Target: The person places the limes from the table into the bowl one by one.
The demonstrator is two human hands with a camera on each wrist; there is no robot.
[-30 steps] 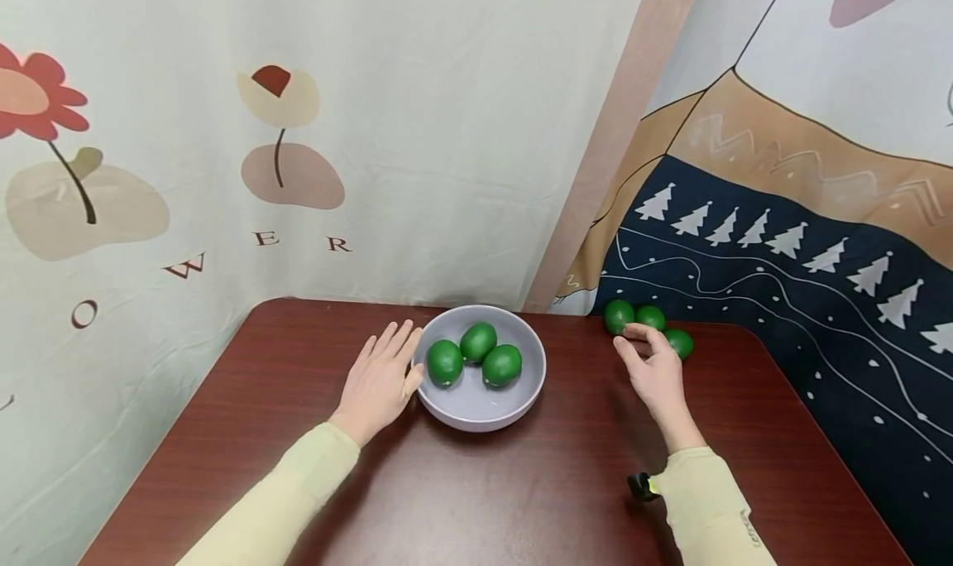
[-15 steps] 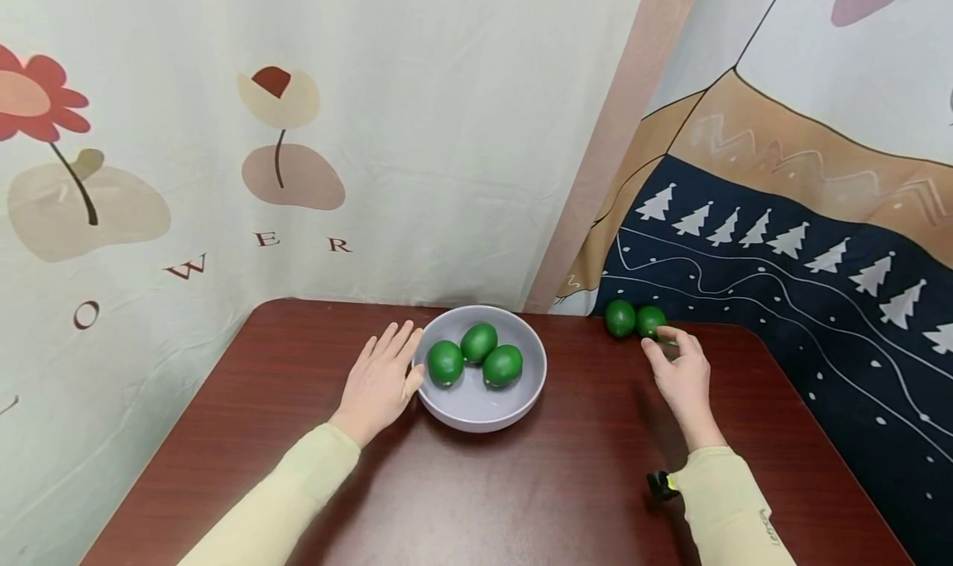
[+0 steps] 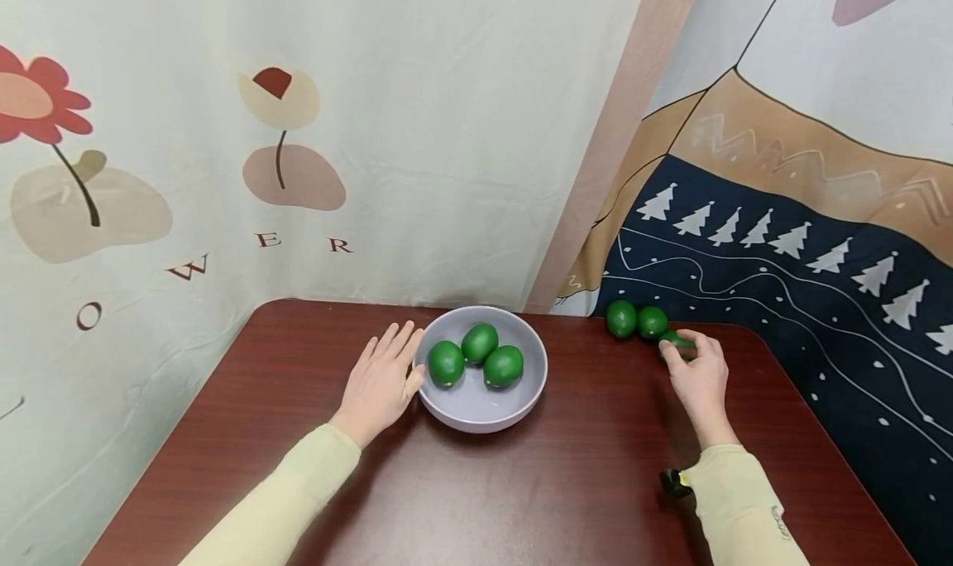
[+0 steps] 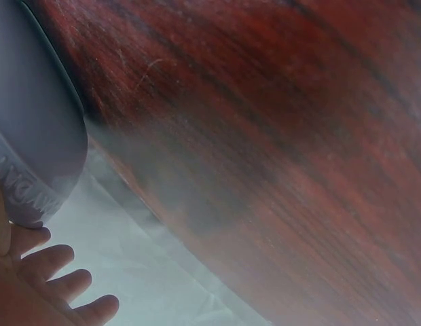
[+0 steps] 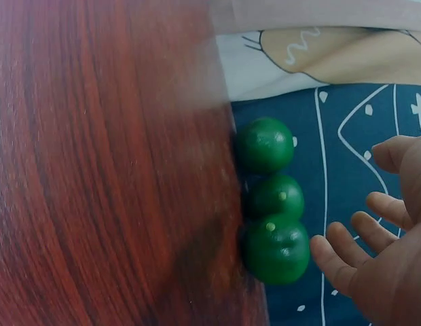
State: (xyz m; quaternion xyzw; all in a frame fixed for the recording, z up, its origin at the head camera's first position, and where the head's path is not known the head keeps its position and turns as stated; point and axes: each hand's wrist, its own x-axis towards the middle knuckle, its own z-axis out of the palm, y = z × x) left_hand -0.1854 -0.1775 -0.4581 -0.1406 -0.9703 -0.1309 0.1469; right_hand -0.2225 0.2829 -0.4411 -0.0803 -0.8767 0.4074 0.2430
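A pale grey-lilac bowl (image 3: 480, 413) stands on the table with three limes in it, one of them a lime (image 3: 503, 366) at the right. My left hand (image 3: 378, 384) lies against the bowl's left side, fingers straight; the left wrist view shows the fingers by the bowl's outer wall (image 4: 41, 115). Three more limes sit in a row at the back right, among them the leftmost lime (image 3: 621, 318) and the middle lime (image 3: 652, 322). Over the rightmost lime (image 5: 276, 248), partly hidden in the head view, hovers my right hand (image 3: 701, 380), thumb and fingers apart, gripping nothing.
The dark red-brown wooden table (image 3: 476, 500) ends at the back against a pale flower-print curtain (image 3: 447, 152). On the right hangs a navy cloth with white trees (image 3: 767, 235), close behind the row of limes.
My right hand has moved rightward from over the left and middle limes to the rightmost one. My left hand and the bowl have stayed put.
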